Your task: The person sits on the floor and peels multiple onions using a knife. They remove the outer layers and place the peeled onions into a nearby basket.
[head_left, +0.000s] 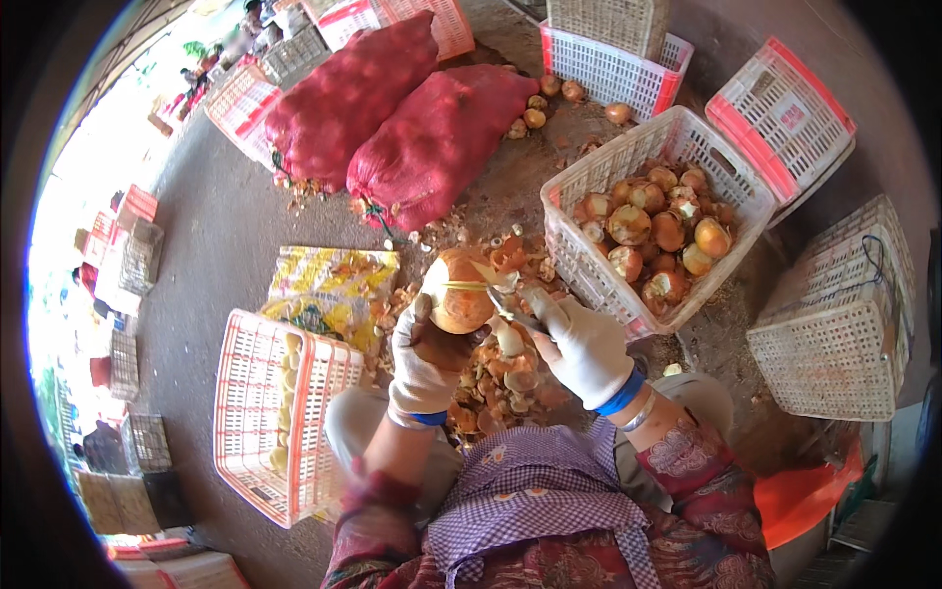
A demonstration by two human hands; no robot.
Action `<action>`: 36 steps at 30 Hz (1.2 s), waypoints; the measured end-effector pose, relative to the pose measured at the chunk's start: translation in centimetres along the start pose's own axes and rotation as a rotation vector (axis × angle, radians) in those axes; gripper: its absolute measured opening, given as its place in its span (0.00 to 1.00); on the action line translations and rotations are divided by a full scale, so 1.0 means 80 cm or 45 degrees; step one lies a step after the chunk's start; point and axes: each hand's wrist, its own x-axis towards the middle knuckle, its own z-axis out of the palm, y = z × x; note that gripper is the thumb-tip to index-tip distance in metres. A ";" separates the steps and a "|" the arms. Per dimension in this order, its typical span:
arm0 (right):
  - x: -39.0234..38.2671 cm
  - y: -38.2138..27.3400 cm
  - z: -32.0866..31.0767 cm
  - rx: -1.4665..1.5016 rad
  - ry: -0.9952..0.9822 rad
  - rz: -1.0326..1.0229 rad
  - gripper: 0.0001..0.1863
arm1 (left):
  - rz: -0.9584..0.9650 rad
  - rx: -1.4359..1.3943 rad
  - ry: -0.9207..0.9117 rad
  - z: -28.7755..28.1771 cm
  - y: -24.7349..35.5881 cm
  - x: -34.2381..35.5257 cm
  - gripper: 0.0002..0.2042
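My left hand (420, 361), in a white glove with a dark palm, holds a large brown onion (459, 296) in front of my lap. Part of its skin is cut, and a pale strip shows across it. Close by on the right, my gloved right hand (587, 348) is closed around a small knife (525, 320); its blade points toward the onion and its handle is mostly hidden. Peeled-off onion skins (505, 378) lie in a heap on the ground below both hands.
An open white crate (559, 231) of unpeeled onions stands ahead right. At left, another crate (240, 393) holds pale onions. Two red mesh sacks (432, 147) lie ahead, with loose onions (618, 113) beyond. A yellow-and-white sack (329, 280) lies flat. More crates (834, 324) stand right.
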 end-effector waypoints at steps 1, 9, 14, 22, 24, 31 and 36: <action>0.002 -0.004 0.005 -0.020 -0.036 -0.012 0.31 | 0.022 -0.010 0.002 -0.001 0.001 -0.008 0.27; 0.017 -0.026 0.036 -0.204 -0.162 -0.053 0.32 | 0.025 -0.043 0.142 -0.007 0.013 -0.024 0.25; 0.026 -0.032 0.044 -0.287 -0.186 -0.020 0.31 | 0.035 -0.031 0.126 -0.014 0.020 -0.028 0.24; 0.031 -0.046 0.054 -0.166 -0.230 0.226 0.26 | 0.138 -0.030 0.124 -0.005 0.018 -0.031 0.27; 0.030 -0.049 0.056 0.078 -0.119 0.233 0.21 | 0.155 -0.011 0.115 -0.003 0.020 -0.032 0.27; 0.030 -0.044 0.046 0.824 -0.497 0.747 0.12 | 0.171 0.099 0.137 0.007 0.027 -0.034 0.29; 0.053 -0.056 0.009 1.169 -0.726 1.089 0.13 | 0.102 0.171 0.102 -0.002 0.037 -0.034 0.29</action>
